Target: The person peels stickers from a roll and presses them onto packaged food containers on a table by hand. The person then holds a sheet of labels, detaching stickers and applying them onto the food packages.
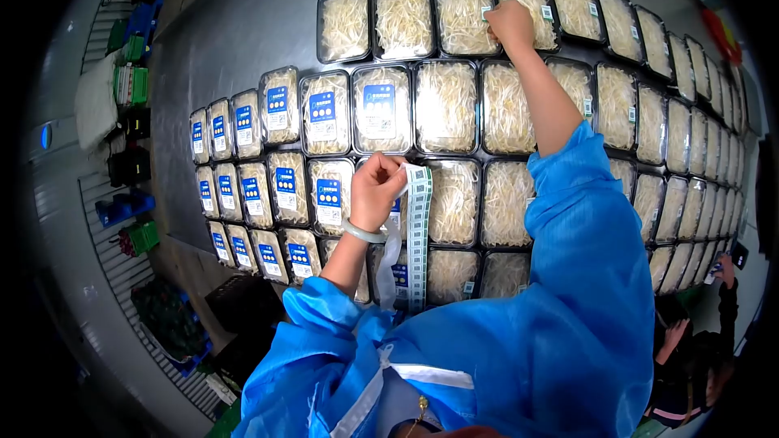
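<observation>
My left hand (pixel 377 188) is closed on a strip of small green-and-white labels (pixel 418 235), which hangs down over the trays. A whitish backing ribbon (pixel 389 259) dangles beside it. My right hand (pixel 513 24) reaches to the back row, its fingers pinched at a small label (pixel 487 13) on the right edge of a black tray of bean sprouts (pixel 460 20). Just right of that hand, another tray (pixel 531 0) bears a small label. Trays on the left, such as one (pixel 379 109) above my left hand, carry blue-and-white labels.
Rows of packed trays (pixel 652 126) stretch to the right on the metal table (pixel 243 32). At the lower right another person (pixel 690 357) stands by the table. Green crates (pixel 132 85) and black crates (pixel 239 304) stand off the left side.
</observation>
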